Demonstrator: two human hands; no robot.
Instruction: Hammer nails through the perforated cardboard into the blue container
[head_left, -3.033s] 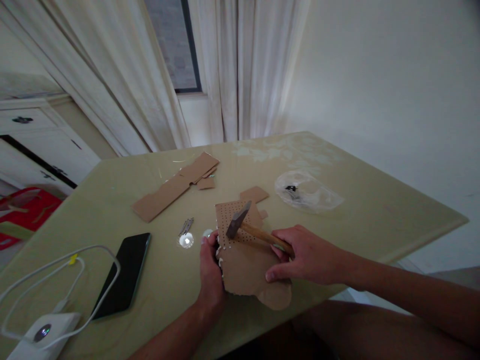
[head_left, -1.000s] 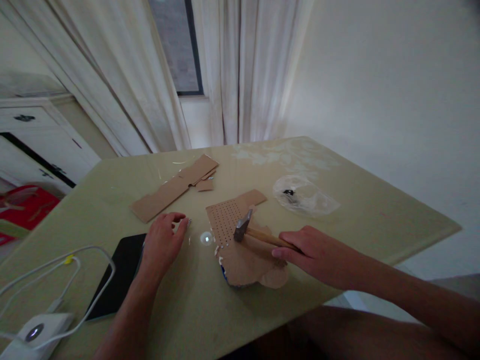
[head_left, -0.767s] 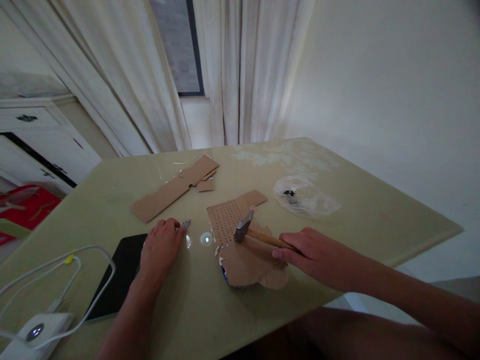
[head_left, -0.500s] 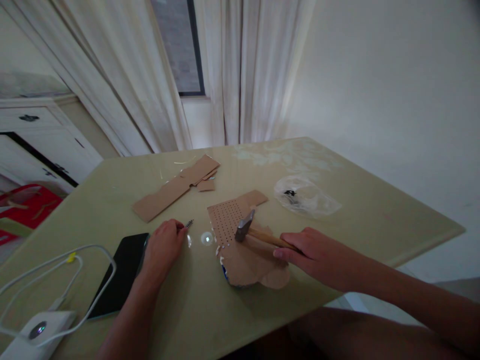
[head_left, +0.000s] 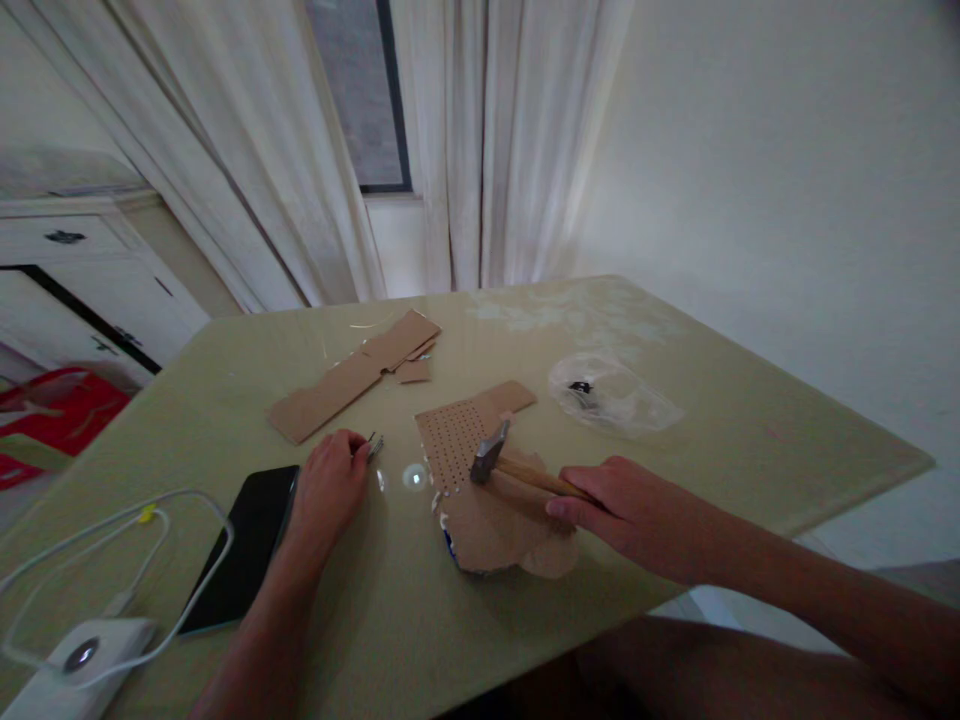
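Observation:
My right hand (head_left: 619, 510) is wrapped around the wooden handle of a hammer (head_left: 525, 472). The hammer's metal head rests on a brown cardboard piece (head_left: 510, 530), beside a grid of small dark holes (head_left: 454, 440). That cardboard has torn, layered edges, and a bit of blue shows under its left side. Left of it, my left hand (head_left: 337, 470) is closed in a pinch near the table. Thin metal pieces (head_left: 376, 446) that look like nails stick out from its fingertips; their number is unclear.
Cardboard strips (head_left: 352, 375) lie toward the back. A clear plastic bag (head_left: 615, 395) with something dark inside sits at the right. By my left forearm are a black tablet-like device (head_left: 240, 550), a white cable (head_left: 217, 510) and a white power box (head_left: 90, 660). The table edge (head_left: 555, 665) runs close in front.
The metal pieces in my left fingertips have turned and now show as several thin prongs. My left hand has shifted slightly. The right hand and hammer stay in place.

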